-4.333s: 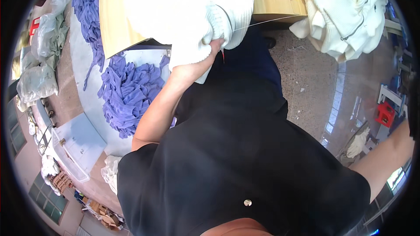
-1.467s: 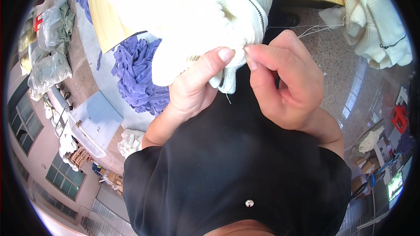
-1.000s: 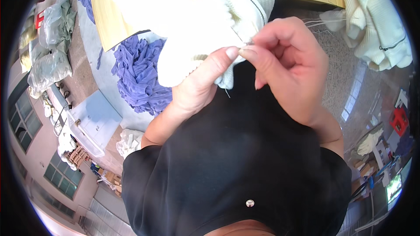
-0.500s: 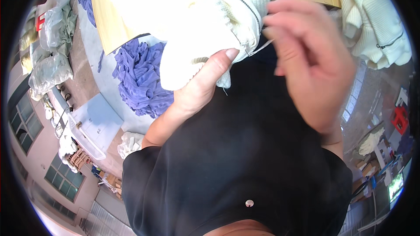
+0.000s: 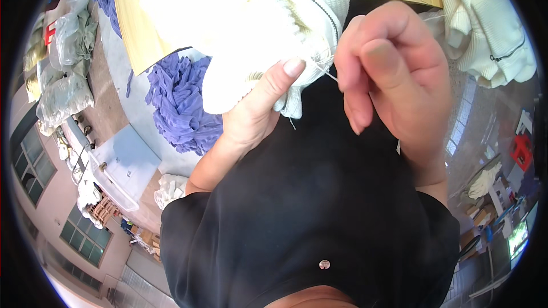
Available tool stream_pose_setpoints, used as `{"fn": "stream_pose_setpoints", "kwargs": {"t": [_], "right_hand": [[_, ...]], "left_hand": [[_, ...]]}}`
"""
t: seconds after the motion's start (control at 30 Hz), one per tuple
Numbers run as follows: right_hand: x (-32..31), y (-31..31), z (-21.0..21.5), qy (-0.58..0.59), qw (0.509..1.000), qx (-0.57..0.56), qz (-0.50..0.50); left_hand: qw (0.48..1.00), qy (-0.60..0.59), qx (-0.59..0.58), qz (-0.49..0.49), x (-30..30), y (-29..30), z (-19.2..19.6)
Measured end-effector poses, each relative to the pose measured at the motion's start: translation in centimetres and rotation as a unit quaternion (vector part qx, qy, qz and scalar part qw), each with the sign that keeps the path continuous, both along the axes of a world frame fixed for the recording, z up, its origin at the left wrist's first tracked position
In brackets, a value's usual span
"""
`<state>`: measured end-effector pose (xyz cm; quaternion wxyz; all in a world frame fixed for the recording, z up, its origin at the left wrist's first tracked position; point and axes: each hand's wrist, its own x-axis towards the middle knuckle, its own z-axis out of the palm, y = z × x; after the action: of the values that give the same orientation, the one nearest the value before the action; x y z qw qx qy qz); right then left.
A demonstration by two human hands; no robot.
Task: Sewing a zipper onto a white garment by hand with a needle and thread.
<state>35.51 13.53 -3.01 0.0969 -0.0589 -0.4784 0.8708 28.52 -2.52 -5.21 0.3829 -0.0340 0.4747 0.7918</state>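
A cream ribbed knit garment (image 5: 245,28) with a dark zipper (image 5: 317,4) is bunched up in front of me, partly washed out by bright light. My left hand (image 5: 260,97) grips its near edge, the thumb pressed on top and the other fingers hidden beneath the fabric. Just to the right, my right hand (image 5: 397,74) is closed with curled fingers, slightly blurred. A thin white thread (image 5: 326,72) runs from the garment's edge to its fingers. Whether a needle is in them, I cannot make out.
Purple-blue fabric (image 5: 180,102) lies heaped left of the garment, beside a light wooden table edge (image 5: 140,28). Another cream knit garment with a zipper (image 5: 485,28) hangs at the far right. Plastic-wrapped bundles (image 5: 65,100) lie on the floor at left.
My right hand has curled its fingers and turned, coming slightly lower beside the garment's edge. My left hand and the garment have shifted slightly left.
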Motion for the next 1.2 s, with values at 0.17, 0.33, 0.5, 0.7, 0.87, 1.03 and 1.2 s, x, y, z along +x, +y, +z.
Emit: {"fn": "stream_pose_setpoints", "kwargs": {"t": [0.17, 0.33, 0.5, 0.7, 0.87, 1.03, 1.2], "right_hand": [[0.5, -0.5, 0.1, -0.042, 0.97, 0.239, -0.026], [0.5, -0.6, -0.9, 0.029, 0.877, 0.472, -0.082], [0.6, -0.7, -0.9, 0.028, 0.864, 0.492, -0.104], [0.8, -0.8, -0.9, 0.029, 0.845, 0.524, -0.106], [0.8, -1.0, -1.1, 0.038, 0.845, 0.52, -0.118], [0.9, -1.6, -1.5, 0.035, 0.852, 0.503, -0.143], [1.0, -2.0, -1.7, 0.026, 0.859, 0.485, -0.165]], "left_hand": [[0.997, -0.064, -0.029, -0.021, -0.3, -0.1, 0.4], [1.0, -0.002, -0.008, 0.002, -0.1, 0.1, 0.4], [1.0, -0.002, -0.007, 0.007, -0.1, 0.1, 0.4], [1.0, -0.004, -0.013, 0.014, 0.0, 0.2, 0.6], [1.0, -0.005, -0.012, 0.014, 0.1, 0.3, 0.6], [1.0, -0.004, -0.014, 0.012, 0.2, 0.4, 0.7], [1.0, 0.01, -0.018, 0.012, 0.4, 0.6, 0.9]]}}
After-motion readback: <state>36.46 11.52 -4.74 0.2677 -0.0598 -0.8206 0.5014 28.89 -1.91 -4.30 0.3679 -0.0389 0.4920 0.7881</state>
